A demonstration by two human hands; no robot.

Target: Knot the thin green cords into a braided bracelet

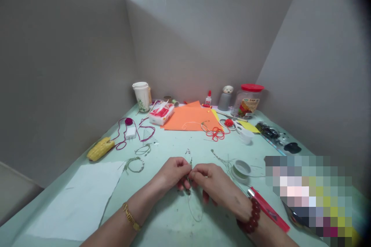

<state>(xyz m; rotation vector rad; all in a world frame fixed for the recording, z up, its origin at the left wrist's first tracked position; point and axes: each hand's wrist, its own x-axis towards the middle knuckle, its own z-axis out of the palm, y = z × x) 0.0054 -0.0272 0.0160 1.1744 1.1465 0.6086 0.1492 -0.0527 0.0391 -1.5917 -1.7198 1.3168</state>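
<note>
My left hand (174, 170) and my right hand (209, 179) meet over the middle of the table, fingertips pinched together. Between them is a thin greenish cord (191, 161), its upper end poking up above the fingers. A loose pale strand (199, 218) curls down onto the table below my hands. The knot or part being worked is hidden by my fingers. Several tiny beads or bits (188, 151) lie just beyond. Left of my hands rest two green cord bracelets, the nearer (135, 164) and the farther (143, 149). A spool of cord (241, 169) stands to the right.
A red cutter (269, 210) lies by my right forearm, near a pixelated patch. White paper (78, 200) covers the front left, with a corn cob (101, 149) behind. Farther back are orange sheets (188, 118), a tissue pack (161, 113), scissors (238, 126) and a red-lidded jar (247, 101).
</note>
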